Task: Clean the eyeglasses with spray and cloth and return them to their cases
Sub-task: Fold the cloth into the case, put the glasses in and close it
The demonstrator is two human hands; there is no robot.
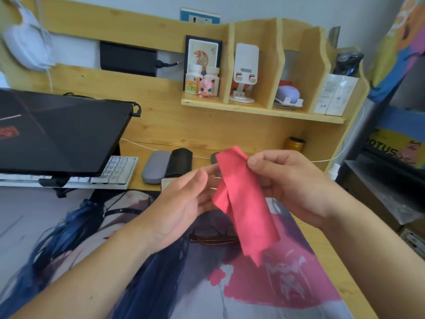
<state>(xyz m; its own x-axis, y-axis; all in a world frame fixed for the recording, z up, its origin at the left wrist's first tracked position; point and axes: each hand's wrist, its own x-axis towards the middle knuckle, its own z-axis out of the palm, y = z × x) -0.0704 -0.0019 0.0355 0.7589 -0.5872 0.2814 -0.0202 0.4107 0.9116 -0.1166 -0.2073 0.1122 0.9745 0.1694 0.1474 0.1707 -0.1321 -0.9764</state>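
1. Both hands were raised over the mat (264, 284); the right hand (292, 185) pinched the red cloth (241, 210) near its top edge, thumb in front.
2. Left hand (181, 203) touched the cloth's left edge with loosely curled fingers.
3. Glasses (213, 236) lay on the mat beneath the hands.
4. Grey case (155, 166) and black case (179, 162) sat side by side beyond the left hand.

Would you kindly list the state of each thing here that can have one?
Red cloth: folded, held up.
Right hand: pinches the cloth's top.
Left hand: fingers touch the cloth's edge.
Glasses: folded, lying on the desk mat.
Grey case: shut.
Black case: shut.
Laptop: lid closed.
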